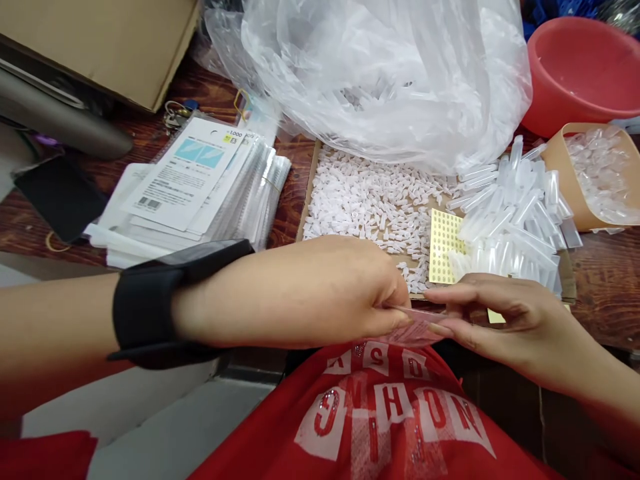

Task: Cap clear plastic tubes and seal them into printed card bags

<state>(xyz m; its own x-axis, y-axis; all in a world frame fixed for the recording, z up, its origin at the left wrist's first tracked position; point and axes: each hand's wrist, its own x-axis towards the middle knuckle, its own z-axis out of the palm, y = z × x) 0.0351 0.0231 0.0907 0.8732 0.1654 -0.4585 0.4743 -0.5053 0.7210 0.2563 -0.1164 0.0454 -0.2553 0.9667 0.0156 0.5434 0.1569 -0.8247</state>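
Our left hand [320,293], a black band [150,300] at its wrist, is closed, with thumb and fingertips pinching the left end of a small clear pouch [417,328]. The pouch hangs at four o'clock in the view, over our red shirt [380,413] and just off the table's near edge. Our right hand [505,320] pinches its other end between thumb and forefinger, the remaining fingers loosely curled.

From the pouch, a stack of packs [200,187] lies at ten o'clock. A tray [306,193] of white pieces [360,200] is at twelve, and a sticker sheet [443,247] and a heap of tubes [520,220] are at one.

We judge the pouch thin and slick, and both grips catch only its ends. If either pinch slips, it could drop into our lap. Pulling the ends apart too hard might crease or tear it. The left knuckles sit close to the tray's near side, so a lift could scatter pieces. The tubes are piled loosely just above the right hand, and a bump there could roll some off the table.
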